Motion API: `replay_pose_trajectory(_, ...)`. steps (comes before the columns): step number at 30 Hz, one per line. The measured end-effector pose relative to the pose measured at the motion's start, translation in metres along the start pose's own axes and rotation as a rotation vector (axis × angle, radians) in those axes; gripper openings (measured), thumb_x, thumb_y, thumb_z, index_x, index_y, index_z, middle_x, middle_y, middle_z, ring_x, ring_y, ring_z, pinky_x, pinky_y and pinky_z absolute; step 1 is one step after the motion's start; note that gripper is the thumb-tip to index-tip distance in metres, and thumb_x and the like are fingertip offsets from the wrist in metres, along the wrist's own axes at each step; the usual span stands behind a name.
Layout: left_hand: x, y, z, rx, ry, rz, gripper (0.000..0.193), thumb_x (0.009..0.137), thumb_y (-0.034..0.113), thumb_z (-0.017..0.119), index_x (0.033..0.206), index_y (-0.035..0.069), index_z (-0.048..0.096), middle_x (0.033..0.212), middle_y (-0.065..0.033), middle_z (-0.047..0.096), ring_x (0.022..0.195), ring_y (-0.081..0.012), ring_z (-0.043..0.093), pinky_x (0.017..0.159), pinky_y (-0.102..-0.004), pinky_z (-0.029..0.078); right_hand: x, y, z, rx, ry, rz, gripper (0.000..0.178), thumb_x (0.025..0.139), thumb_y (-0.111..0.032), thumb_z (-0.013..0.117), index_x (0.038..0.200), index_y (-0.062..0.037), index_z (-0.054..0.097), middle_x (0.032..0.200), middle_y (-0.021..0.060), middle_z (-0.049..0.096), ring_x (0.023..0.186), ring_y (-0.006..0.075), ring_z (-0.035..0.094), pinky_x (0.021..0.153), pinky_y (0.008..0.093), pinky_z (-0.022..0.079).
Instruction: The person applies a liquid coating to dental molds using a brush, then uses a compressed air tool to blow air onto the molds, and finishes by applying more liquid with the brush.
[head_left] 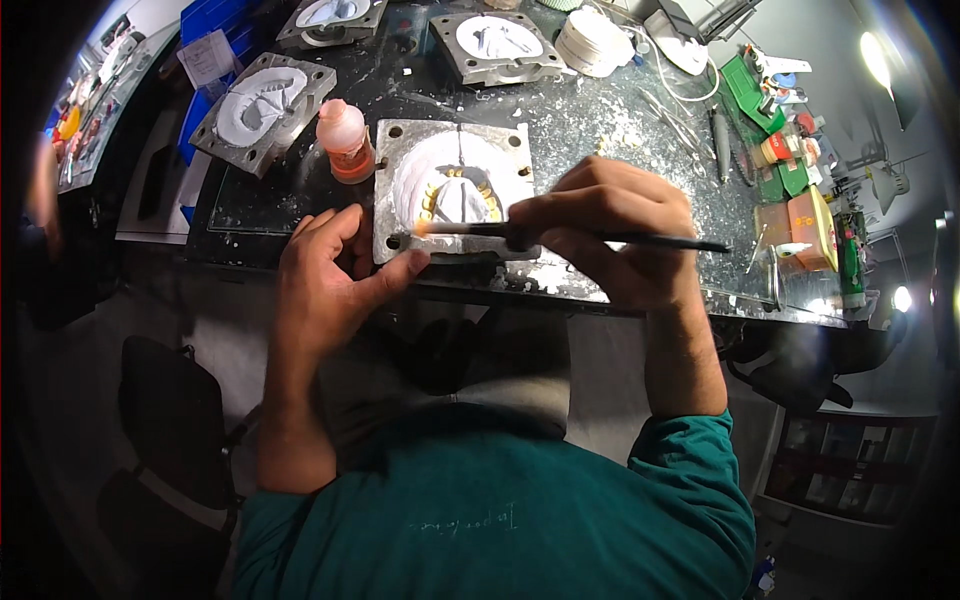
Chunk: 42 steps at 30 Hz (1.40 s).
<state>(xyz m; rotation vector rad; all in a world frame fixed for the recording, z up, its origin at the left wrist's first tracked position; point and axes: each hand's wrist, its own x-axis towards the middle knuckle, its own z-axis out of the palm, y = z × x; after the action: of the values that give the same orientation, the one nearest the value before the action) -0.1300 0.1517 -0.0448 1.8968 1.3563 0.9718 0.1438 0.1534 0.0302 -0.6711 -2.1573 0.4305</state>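
A metal dental flask half (384,180), filled with white plaster, lies on the bench before me. An arch of yellowish teeth (428,198) is set in the plaster around a raised grey-white centre. At its near left corner, my left hand (335,265) grips the flask, thumb along the front edge and fingers bent by the left side. A thin dark-handled brush (470,229) is pinched in my right hand (620,225). Its orange-tinged tip is over the flask's near left part; whether it touches the plaster I cannot tell. Beyond my left fingers stands a bottle of pinkish-red liquid (347,145).
More plaster-filled flask halves stand at the far left (262,110), at the back (330,15) and at the back centre (497,45). White round pieces (595,42) are stacked behind. Plaster crumbs litter the bench (590,110). Tools and an orange box (812,230) line the right side.
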Motion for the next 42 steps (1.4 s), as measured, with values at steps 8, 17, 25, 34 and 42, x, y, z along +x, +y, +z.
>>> replay_pose_trajectory(8, 0.001, -0.001, 0.0, 0.027, -0.002, -0.004, 0.059, 0.072, 0.051, 0.086, 0.067, 0.004, 0.05, 0.062, -0.0066, 0.047, 0.065, -0.0241, 0.045, 0.069, -0.0374, 0.039, 0.007, 0.005, 0.005, 0.003, -0.001, -0.029, 0.014, 0.083, -0.002, 0.078, 0.096, -0.0006, 0.075, 0.083, 0.0105, 0.071, 0.075, 0.0262, 0.07, 0.066, 0.0344, 0.054)
replay_pose_trajectory(17, -0.001, -0.001, 0.001, -0.003, 0.024, 0.004, 0.059, 0.073, 0.05, 0.087, 0.066, 0.004, 0.048, 0.059, -0.0054, 0.044, 0.064, -0.0229, 0.044, 0.067, -0.0376, 0.038, 0.009, 0.012, 0.012, -0.03, 0.034, 0.074, 0.012, 0.086, -0.004, 0.077, 0.098, -0.0023, 0.075, 0.088, 0.0096, 0.073, 0.079, 0.0248, 0.072, 0.068, 0.0332, 0.057)
replay_pose_trajectory(25, -0.001, -0.001, 0.003, -0.001, 0.024, -0.02, 0.058, 0.072, 0.046, 0.089, 0.066, 0.004, 0.048, 0.059, -0.0054, 0.045, 0.064, -0.0235, 0.044, 0.067, -0.0377, 0.039, 0.013, 0.021, 0.013, 0.001, 0.056, 0.169, 0.012, 0.092, -0.004, 0.071, 0.105, -0.0036, 0.073, 0.094, 0.0097, 0.075, 0.087, 0.0208, 0.074, 0.076, 0.0327, 0.059)
replay_pose_trajectory(34, 0.001, 0.005, -0.001, -0.003, -0.003, -0.021, 0.059, 0.072, 0.053, 0.086, 0.068, 0.005, 0.053, 0.06, -0.0046, 0.046, 0.066, -0.0225, 0.044, 0.069, -0.0376, 0.04, 0.015, 0.026, 0.016, -0.024, 0.212, 0.304, 0.013, 0.098, -0.014, 0.069, 0.102, -0.002, 0.072, 0.092, 0.0097, 0.075, 0.086, 0.0194, 0.073, 0.074, 0.032, 0.057)
replay_pose_trajectory(42, -0.002, -0.002, 0.0, -0.063, 0.009, -0.005, 0.059, 0.074, 0.054, 0.086, 0.07, 0.005, 0.053, 0.061, -0.0047, 0.047, 0.066, -0.0231, 0.044, 0.07, -0.0378, 0.04, 0.016, 0.024, 0.006, -0.018, 0.228, 0.395, 0.011, 0.099, -0.015, 0.069, 0.1, -0.004, 0.072, 0.085, 0.0069, 0.075, 0.08, 0.0154, 0.072, 0.074, 0.0302, 0.056)
